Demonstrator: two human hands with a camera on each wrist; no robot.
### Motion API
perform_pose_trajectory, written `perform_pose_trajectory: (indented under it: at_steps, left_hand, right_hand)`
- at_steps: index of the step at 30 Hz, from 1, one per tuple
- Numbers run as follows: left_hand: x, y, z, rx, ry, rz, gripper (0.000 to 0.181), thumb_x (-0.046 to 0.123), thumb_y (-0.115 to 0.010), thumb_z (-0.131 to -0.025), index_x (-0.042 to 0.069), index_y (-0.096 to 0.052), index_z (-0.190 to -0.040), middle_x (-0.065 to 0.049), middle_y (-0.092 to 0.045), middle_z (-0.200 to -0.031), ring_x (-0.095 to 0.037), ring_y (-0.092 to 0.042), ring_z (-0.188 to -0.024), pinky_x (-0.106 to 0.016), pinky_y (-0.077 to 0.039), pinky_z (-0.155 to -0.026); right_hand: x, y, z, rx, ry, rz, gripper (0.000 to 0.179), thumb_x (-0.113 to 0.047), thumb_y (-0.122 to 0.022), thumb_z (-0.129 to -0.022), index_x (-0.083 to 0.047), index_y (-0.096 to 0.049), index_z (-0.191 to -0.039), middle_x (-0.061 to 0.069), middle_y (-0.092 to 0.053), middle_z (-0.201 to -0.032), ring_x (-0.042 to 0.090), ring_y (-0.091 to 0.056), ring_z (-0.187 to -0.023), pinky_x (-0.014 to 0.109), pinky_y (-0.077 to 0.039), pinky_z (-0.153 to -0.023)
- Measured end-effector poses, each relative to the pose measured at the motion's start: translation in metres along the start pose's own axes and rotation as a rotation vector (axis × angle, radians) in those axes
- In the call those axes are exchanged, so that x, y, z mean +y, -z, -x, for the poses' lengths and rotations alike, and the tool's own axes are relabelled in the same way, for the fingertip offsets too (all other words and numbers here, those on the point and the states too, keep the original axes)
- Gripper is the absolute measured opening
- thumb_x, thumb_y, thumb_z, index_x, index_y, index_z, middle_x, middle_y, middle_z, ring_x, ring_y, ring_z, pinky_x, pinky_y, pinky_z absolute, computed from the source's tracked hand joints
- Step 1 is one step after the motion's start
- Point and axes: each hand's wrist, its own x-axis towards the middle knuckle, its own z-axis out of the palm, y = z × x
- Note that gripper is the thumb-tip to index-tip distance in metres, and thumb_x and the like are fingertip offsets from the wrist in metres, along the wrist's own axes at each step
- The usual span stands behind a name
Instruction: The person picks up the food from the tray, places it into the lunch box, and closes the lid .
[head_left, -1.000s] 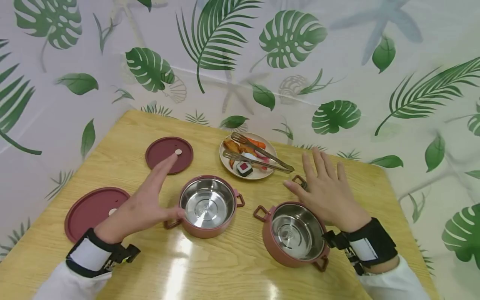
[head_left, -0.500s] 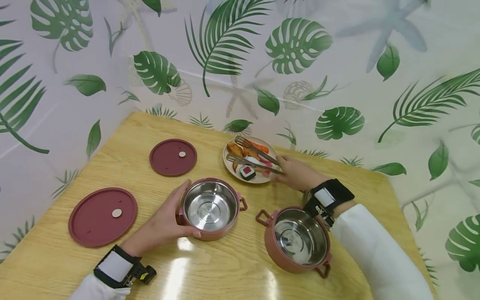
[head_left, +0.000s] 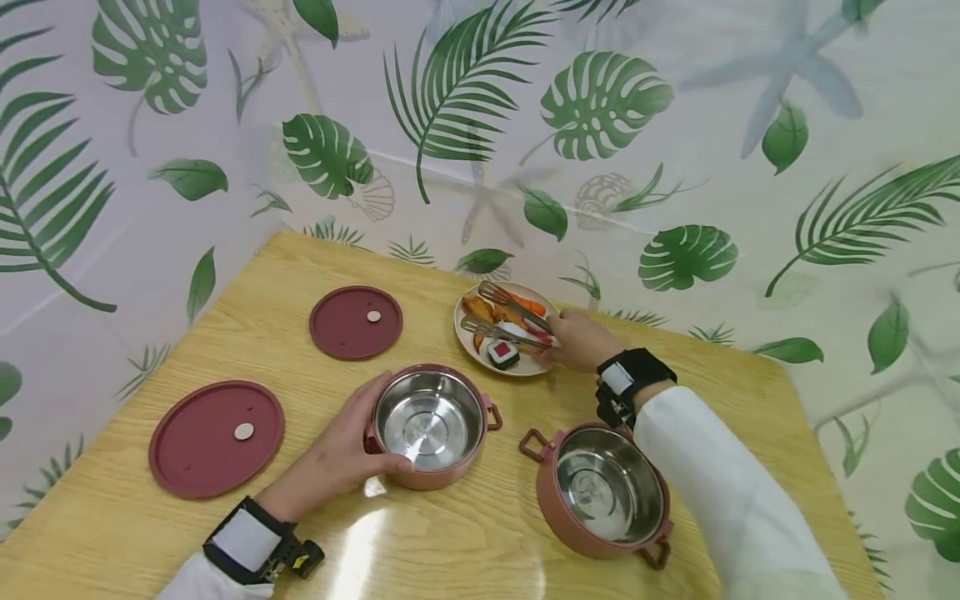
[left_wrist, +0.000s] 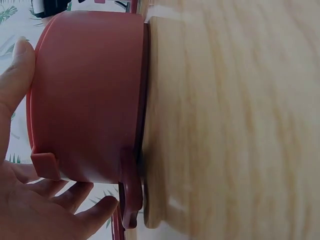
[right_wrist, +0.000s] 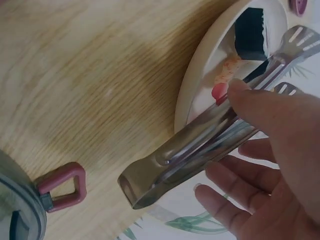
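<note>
- The slotted metal tongs [right_wrist: 190,140] are grasped by the right hand [head_left: 585,340], between thumb and fingers, and their heads are held over the round beige plate [right_wrist: 197,75] of food.
- A black-and-white roll with a red centre [head_left: 502,354] is borne on the plate.
- A round dusty-red pot [head_left: 435,478] with a steel interior is clasped at its side by the left hand [head_left: 345,446].
- A second, matching pot [head_left: 558,508] is set beside the right forearm.
- Two flat, round maroon lids [head_left: 202,437] are placed on the wooden table [head_left: 450,550].
</note>
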Motion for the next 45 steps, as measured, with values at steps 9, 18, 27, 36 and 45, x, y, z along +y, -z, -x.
perform_pose_trajectory:
  at_steps: [9, 18, 27, 36, 45]
  left_hand:
    - [0.001, 0.001, -0.003, -0.009, 0.002, -0.012, 0.105, 0.049, -0.079, -0.064, 0.035, -0.012, -0.144, 0.001, -0.020, -0.148, -0.016, -0.020, -0.131, -0.052, -0.025, -0.105]
    - [-0.001, 0.001, -0.004, -0.016, -0.009, -0.021, 0.104, 0.036, -0.081, -0.067, 0.035, -0.011, -0.144, -0.001, -0.020, -0.148, -0.018, -0.020, -0.131, -0.053, -0.024, -0.105]
    - [0.000, 0.001, -0.002, -0.008, 0.010, -0.032, 0.104, 0.036, -0.081, -0.067, 0.030, -0.012, -0.145, 0.001, -0.020, -0.148, -0.016, -0.018, -0.131, -0.051, -0.024, -0.105]
    - [0.019, 0.005, 0.001, -0.019, 0.030, -0.007, 0.102, 0.026, -0.081, -0.068, 0.018, -0.015, -0.145, -0.010, -0.021, -0.148, -0.020, -0.018, -0.132, -0.052, -0.021, -0.106]
    - [0.034, 0.008, 0.005, -0.032, 0.037, 0.025, 0.102, 0.029, -0.080, -0.069, 0.016, -0.015, -0.145, -0.013, -0.021, -0.147, -0.022, -0.018, -0.132, -0.053, -0.021, -0.106]
  right_hand:
    - [0.010, -0.002, -0.011, -0.007, -0.048, -0.029, 0.051, -0.042, -0.070, -0.079, -0.001, -0.055, -0.105, 0.011, -0.057, -0.089, 0.028, -0.045, -0.080, 0.040, -0.037, -0.074]
    - [0.011, 0.005, -0.014, 0.052, -0.021, -0.174, 0.043, -0.022, -0.061, -0.088, 0.005, -0.043, -0.117, 0.020, -0.049, -0.104, 0.028, -0.050, -0.084, 0.043, -0.045, -0.074]
    - [-0.007, 0.052, -0.009, 0.065, -0.018, 0.030, 0.033, -0.027, -0.064, -0.086, -0.004, -0.056, -0.107, 0.010, -0.052, -0.094, 0.022, -0.052, -0.077, 0.039, -0.049, -0.064]
    - [-0.033, 0.070, -0.018, 0.031, -0.058, 0.193, 0.023, -0.026, -0.069, -0.081, -0.008, -0.065, -0.096, 0.006, -0.060, -0.088, 0.022, -0.055, -0.074, 0.040, -0.051, -0.062]
    - [-0.050, 0.069, -0.031, 0.020, -0.098, 0.226, 0.013, -0.019, -0.064, -0.081, -0.006, -0.063, -0.083, 0.007, -0.058, -0.075, 0.021, -0.052, -0.060, 0.036, -0.047, -0.046]
